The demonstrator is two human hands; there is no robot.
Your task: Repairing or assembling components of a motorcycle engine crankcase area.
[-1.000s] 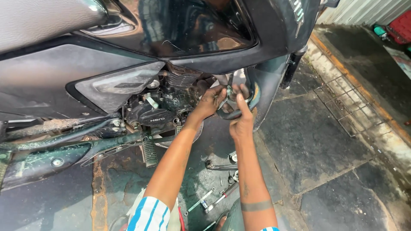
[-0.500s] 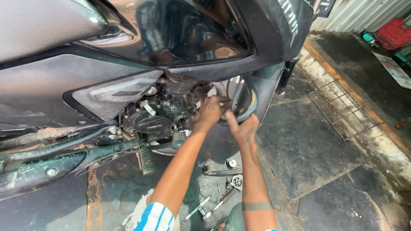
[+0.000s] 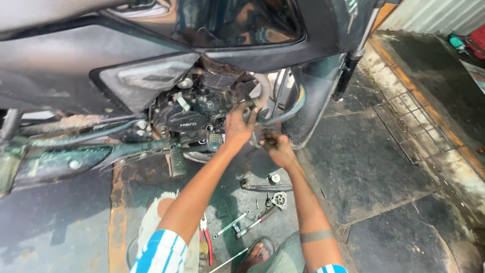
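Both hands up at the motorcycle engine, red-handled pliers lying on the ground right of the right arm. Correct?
Not quite. The head view shows the left hand and right hand at the motorcycle engine, but the red-handled pliers lie on the ground between the two arms, beside the left arm, not right of the right arm.

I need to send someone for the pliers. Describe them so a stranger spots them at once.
Start from the motorcycle engine and drop straight down to the stained floor beside the person's left forearm. The pliers lie there; unlike the bare metal wrenches to their right, they have red handles.
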